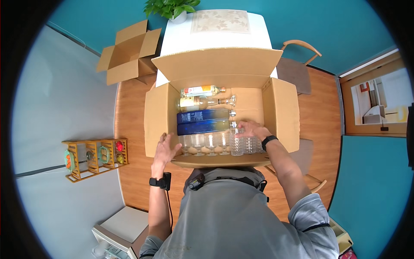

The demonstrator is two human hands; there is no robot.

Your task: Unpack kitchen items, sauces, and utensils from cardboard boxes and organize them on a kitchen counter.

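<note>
A large open cardboard box [217, 63] stands before me on the table. Several stemmed glasses [211, 142] and textured drinking glasses [249, 145] line its near side. Beyond them lie two blue bottles [203, 121], a clear bottle with a glass stopper [200, 102] and another labelled bottle [199, 91]. My right hand [250, 129] reaches into the box, its fingers at the top of a textured glass [237, 144]; whether they grip it is unclear. My left hand [166, 149] rests, fingers spread, at the box's near left corner, holding nothing.
Behind the box, the white table [213, 40] bears a potted plant [178, 16] and a patterned placemat [221, 22]. Another open cardboard box [124, 56] is at the back left. A wooden rack [97, 158] stands left; chairs [296, 76] flank the table's right side.
</note>
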